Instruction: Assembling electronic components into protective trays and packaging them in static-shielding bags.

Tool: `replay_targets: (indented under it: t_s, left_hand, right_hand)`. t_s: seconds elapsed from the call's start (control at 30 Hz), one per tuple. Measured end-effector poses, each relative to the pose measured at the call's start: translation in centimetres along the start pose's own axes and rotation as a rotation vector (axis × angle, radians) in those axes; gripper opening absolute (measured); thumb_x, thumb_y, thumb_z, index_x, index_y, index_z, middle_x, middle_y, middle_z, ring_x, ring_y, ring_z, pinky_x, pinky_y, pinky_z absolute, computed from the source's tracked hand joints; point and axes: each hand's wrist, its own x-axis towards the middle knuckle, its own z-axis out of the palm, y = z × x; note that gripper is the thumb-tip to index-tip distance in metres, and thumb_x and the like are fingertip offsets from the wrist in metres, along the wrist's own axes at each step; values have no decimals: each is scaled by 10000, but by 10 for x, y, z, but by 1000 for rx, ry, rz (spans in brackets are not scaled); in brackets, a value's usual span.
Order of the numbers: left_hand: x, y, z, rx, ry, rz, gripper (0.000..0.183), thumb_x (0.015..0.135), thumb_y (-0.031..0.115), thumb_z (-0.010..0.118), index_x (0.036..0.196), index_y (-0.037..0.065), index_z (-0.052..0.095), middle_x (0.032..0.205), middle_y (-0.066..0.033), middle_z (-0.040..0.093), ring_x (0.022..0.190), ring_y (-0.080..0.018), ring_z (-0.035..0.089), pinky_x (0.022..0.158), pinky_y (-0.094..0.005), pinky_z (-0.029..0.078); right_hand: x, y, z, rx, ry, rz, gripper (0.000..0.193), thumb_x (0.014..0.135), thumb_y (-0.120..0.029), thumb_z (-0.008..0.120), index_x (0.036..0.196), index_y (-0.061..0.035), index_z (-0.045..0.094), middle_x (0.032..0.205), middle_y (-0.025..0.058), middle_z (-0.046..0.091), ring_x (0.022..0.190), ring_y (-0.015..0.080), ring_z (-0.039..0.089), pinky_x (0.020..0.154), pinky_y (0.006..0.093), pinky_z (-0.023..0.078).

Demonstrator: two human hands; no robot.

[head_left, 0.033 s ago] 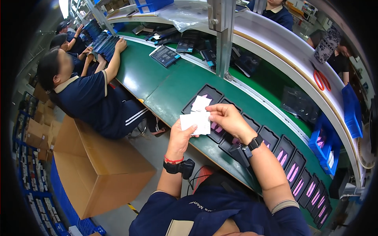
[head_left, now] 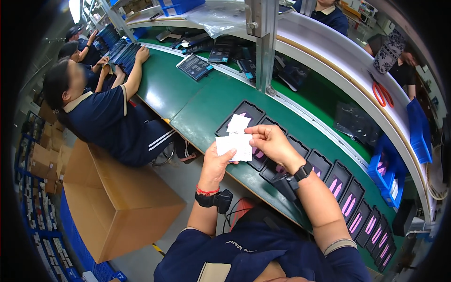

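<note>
Clasping a larger white paper (head_left: 234, 149) in the left hand (head_left: 215, 165) at its lower left, with its long axis roughly crosswise, and pinching with the right hand (head_left: 276, 145) at its upper right, beside a smaller white paper (head_left: 238, 123) just beyond, over the near edge of the green workbench (head_left: 190, 113).

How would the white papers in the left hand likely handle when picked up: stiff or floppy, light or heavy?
The papers are probably light: small sheets, pinched under the left hand's thumb. They look thin, so likely bendable, though their flat spread suggests little sagging. Loose sheets might slide apart.
</note>
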Motion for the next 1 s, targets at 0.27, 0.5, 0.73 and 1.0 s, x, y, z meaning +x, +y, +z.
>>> replay_targets:
  t_s: [0.27, 0.5, 0.73, 1.0]
  left_hand:
    - [0, -4, 8, 22, 16, -67, 272, 829, -4, 615, 1082, -36, 519, 955, -117, 633, 771, -171, 636, 572, -262, 525]
    - [-1, 3, 1, 93, 64, -14, 265, 823, -3, 623, 1071, -40, 539, 933, -104, 640, 764, -164, 637, 558, -252, 520]
    - [-2, -6, 33, 62, -80, -71, 252, 828, -2, 617, 1067, -34, 545, 945, -103, 640, 774, -156, 636, 584, -255, 535]
    - [-5, -29, 50, 99, -205, -157, 235, 834, -13, 607, 1058, -35, 538, 939, -109, 636, 779, -169, 636, 612, -273, 545]
  right_hand:
    - [-17, 2, -1, -165, 295, -43, 125, 778, 27, 661, 888, 30, 601, 779, 84, 658, 574, 85, 581, 509, 222, 487]
    - [-20, 37, -16, -848, 551, -370, 357, 698, -78, 712, 1012, 52, 604, 822, 162, 648, 668, 318, 631, 654, 359, 508]
    - [-51, 17, -13, -38, 252, -105, 221, 775, 3, 640, 989, 43, 606, 766, 37, 628, 597, 35, 533, 548, 192, 431]
    - [-85, 19, -26, 14, 418, -14, 236, 771, 89, 601, 1002, 46, 585, 826, 53, 639, 644, 41, 557, 578, 167, 458]
